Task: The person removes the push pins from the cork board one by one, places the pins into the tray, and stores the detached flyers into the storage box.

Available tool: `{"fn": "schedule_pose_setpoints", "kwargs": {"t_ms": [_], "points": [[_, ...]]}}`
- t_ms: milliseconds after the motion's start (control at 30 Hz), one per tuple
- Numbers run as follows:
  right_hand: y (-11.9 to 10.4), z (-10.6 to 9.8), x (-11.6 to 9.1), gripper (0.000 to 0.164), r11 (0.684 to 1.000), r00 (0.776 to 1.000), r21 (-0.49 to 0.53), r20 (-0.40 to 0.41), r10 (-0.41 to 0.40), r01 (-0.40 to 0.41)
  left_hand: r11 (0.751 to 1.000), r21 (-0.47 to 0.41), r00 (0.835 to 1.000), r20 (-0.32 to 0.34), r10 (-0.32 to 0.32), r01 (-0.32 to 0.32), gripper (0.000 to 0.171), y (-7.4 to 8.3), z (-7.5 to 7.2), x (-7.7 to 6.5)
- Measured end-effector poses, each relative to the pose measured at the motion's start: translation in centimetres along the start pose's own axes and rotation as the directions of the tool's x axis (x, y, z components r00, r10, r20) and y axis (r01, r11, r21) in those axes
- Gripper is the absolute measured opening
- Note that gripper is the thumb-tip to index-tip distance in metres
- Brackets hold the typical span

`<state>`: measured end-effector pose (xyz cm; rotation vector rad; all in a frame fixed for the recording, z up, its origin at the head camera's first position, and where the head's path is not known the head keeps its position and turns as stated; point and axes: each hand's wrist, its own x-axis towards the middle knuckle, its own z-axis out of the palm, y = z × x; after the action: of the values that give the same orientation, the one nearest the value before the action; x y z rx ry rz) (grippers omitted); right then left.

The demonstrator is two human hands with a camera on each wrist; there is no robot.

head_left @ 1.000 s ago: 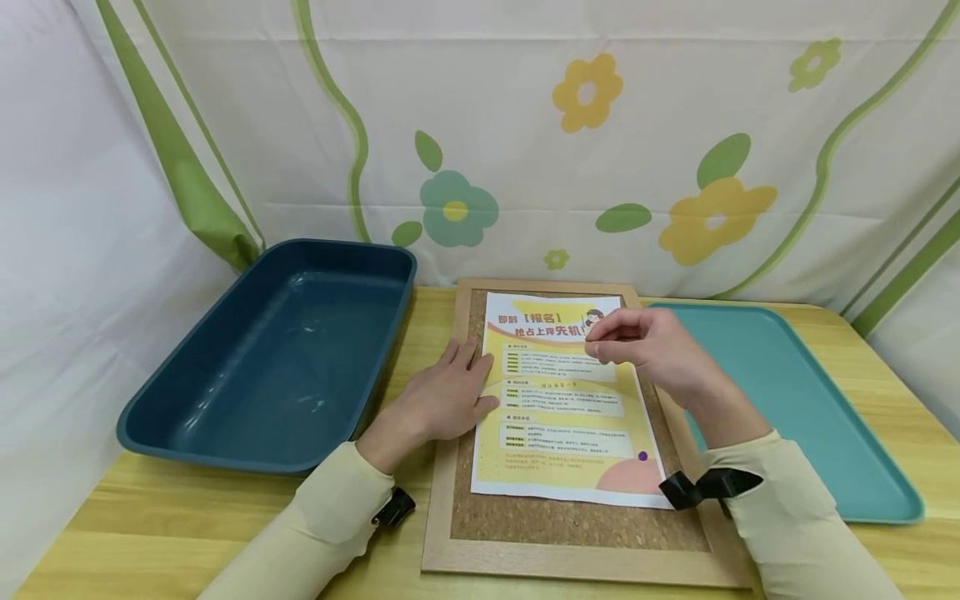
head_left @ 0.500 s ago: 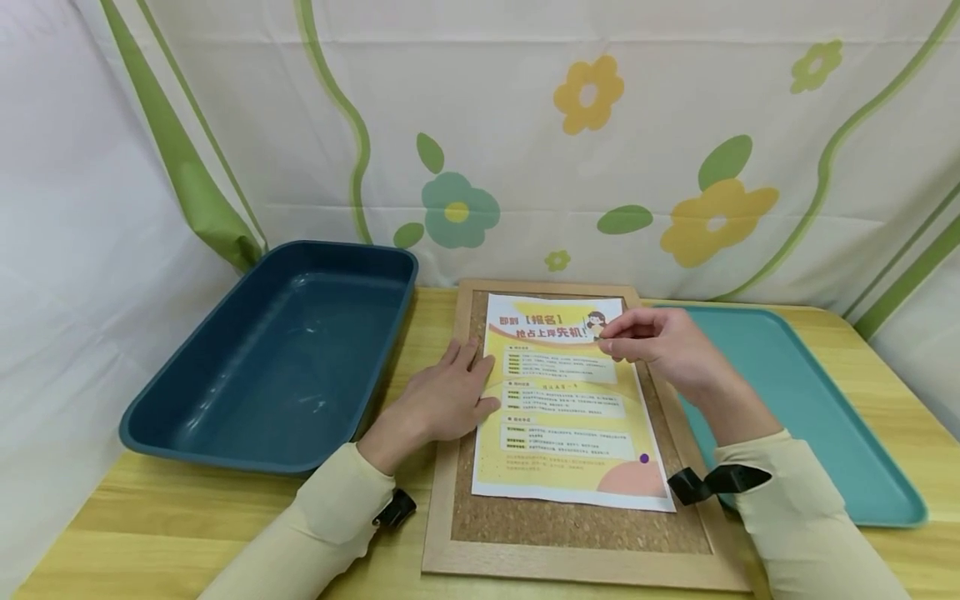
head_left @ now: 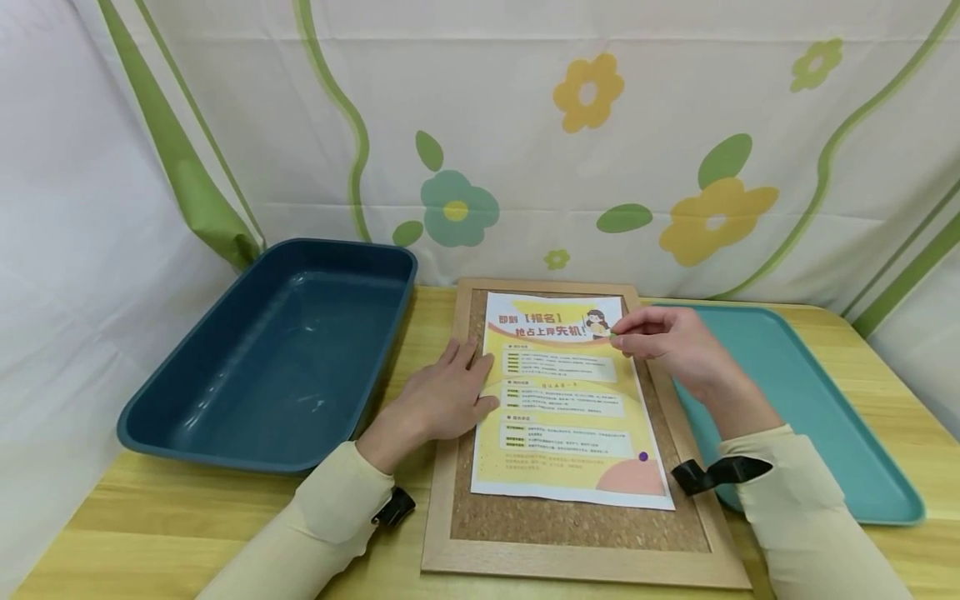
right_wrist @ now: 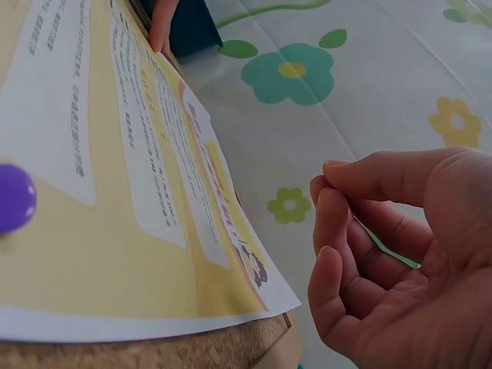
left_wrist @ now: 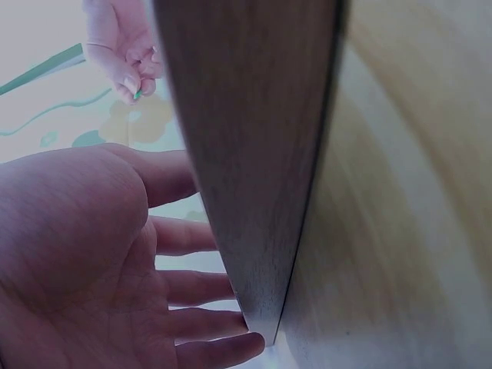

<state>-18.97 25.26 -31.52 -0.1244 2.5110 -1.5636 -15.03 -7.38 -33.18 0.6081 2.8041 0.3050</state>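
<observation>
A printed yellow-and-white poster [head_left: 562,400] lies on a wood-framed cork board [head_left: 577,529]. My left hand [head_left: 446,396] rests on the board's left side, fingers spread and tips at the poster's edge. The left wrist view shows those fingers reaching over the wooden frame [left_wrist: 246,138]. Above the poster's upper right corner, my right hand [head_left: 667,342] pinches a small green push pin [left_wrist: 137,95] between thumb and forefinger. Most of the pin is hidden by the fingertips. A purple push pin [head_left: 643,456] is in the poster's lower right, its round head showing.
A deep dark blue basin [head_left: 255,454] stands left of the board. A flat teal tray [head_left: 795,400] lies to the right, partly behind the right forearm. Behind the wooden table [head_left: 172,517] hangs a white flowered curtain [head_left: 525,167].
My right hand has shifted a little to the right, towards the poster's right edge, and the green pin shows at its fingertips. The left hand and the poster have stayed put.
</observation>
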Motion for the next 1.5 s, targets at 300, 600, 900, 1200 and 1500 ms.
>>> {"fn": "schedule_pose_setpoints", "kwargs": {"t_ms": [300,600,900,1200,1500], "points": [[0.9,-0.7,0.5,0.019,1.0,0.999,-0.006,-0.038,0.012,-0.012,1.0,-0.011,1.0,-0.005,-0.008,0.008,0.067,0.1,0.0,0.0],[1.9,-1.5,0.8,0.024,1.0,0.998,-0.011,-0.054,0.027,-0.028,1.0,-0.008,1.0,-0.002,-0.007,0.007,0.068,0.0,0.0,0.0],[3.4,-2.2,1.4,0.034,0.999,0.996,-0.025,-0.076,0.04,-0.042,1.0,-0.011,1.0,-0.003,-0.012,0.012,0.068,0.0,0.0,0.1],[4.1,-3.3,1.2,0.04,0.995,0.992,-0.075,-0.114,0.056,-0.064,1.0,-0.014,1.0,0.002,-0.003,0.003,0.068,0.0,0.0,0.1],[4.7,-4.2,1.2,0.042,0.994,0.988,-0.077,-0.142,0.065,-0.076,1.0,-0.003,1.0,0.004,-0.003,0.003,0.068,0.0,-0.1,0.0]]}}
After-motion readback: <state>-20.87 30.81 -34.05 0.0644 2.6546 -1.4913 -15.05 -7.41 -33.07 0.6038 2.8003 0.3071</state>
